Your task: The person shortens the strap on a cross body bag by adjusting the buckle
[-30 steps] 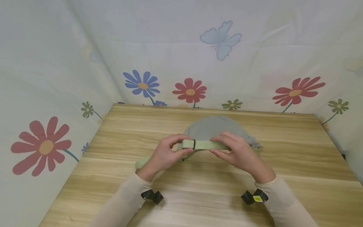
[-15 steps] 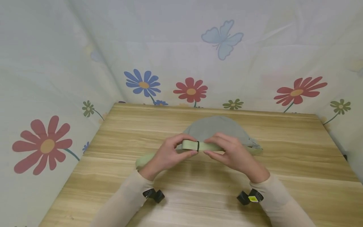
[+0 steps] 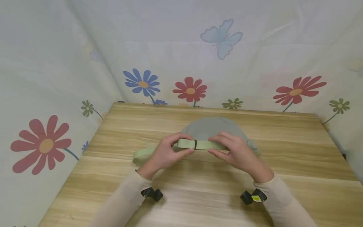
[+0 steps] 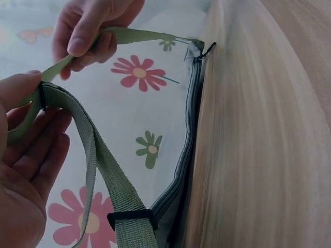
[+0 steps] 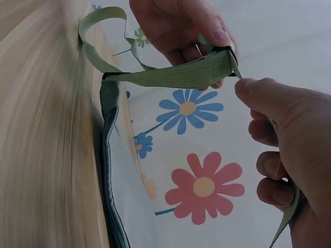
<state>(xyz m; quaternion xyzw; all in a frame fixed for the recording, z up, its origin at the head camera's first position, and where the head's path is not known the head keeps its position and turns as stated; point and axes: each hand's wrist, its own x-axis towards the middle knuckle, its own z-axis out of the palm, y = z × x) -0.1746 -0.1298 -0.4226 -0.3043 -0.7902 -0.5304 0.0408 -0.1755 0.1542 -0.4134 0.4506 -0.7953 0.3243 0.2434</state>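
Observation:
A grey-green bag [image 3: 215,126] lies on the table, its zipped edge visible in both wrist views. Its light green webbing strap [image 3: 202,145] is raised in front of it, threaded through a black slider buckle [image 3: 195,144]. My left hand [image 3: 165,153] pinches the strap at the buckle between thumb and fingers. Just to the right, my right hand [image 3: 241,154] pinches the strap a short gap from the buckle, and strap runs on through its curled fingers. In the left wrist view, a second black buckle [image 4: 133,217] sits on the strap near the bag's end.
A slack strap loop [image 5: 95,23] lies on the table left of the left hand. The wooden table [image 3: 181,195] ends at a fabric backdrop [image 3: 158,37] with printed flowers at the back and sides. Dark wrist cameras [image 3: 153,194] are strapped on both wrists.
My right hand came in close to the buckle half a second ago and has since slid back right along the strap. The left hand and buckle have shifted slightly left.

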